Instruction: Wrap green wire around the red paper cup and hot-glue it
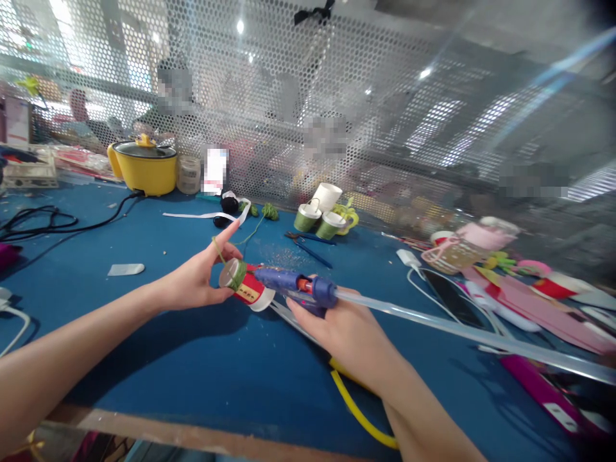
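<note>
My left hand (195,276) grips a red and white paper cup (249,290), tilted on its side, by the end wrapped in green yarn (237,276). A strand of the yarn loops over my raised index finger and runs back toward a small green yarn ball (270,211). Wrapped round a blue hot glue gun (283,281), my right hand (353,333) holds its nozzle close to the yarn on the cup; whether they touch cannot be made out. From the gun's back end a long clear glue stick (433,324) sticks out to the right.
Yarn-wrapped cups (307,218) stand by the perforated metal screen (269,96), with pliers (310,247) before them. At the back left are a yellow electric pot (147,170), a jar (188,175) and a lit phone (215,170). Cables, a dark phone (455,296) and a power bank (539,391) lie right.
</note>
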`<action>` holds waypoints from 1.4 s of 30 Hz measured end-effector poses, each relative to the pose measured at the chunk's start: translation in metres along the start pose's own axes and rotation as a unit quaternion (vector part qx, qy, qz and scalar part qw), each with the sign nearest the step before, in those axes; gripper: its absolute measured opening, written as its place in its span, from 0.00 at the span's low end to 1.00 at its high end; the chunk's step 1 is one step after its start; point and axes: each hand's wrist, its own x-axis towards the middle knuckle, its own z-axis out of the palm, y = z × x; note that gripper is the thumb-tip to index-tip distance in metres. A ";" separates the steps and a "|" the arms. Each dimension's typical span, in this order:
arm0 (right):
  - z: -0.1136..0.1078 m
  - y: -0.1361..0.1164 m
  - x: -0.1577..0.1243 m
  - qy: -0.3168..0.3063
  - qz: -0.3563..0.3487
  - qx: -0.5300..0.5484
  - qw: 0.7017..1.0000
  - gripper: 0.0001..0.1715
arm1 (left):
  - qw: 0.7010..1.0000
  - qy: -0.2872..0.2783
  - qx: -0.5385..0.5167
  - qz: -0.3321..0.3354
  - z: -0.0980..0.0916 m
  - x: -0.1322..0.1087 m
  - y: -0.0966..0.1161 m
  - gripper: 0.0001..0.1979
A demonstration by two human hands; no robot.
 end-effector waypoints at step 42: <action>-0.002 0.002 0.005 -0.001 -0.017 -0.009 1.000 0.08 | 0.999 -0.012 0.008 0.034 0.000 -0.001 -0.001 0.48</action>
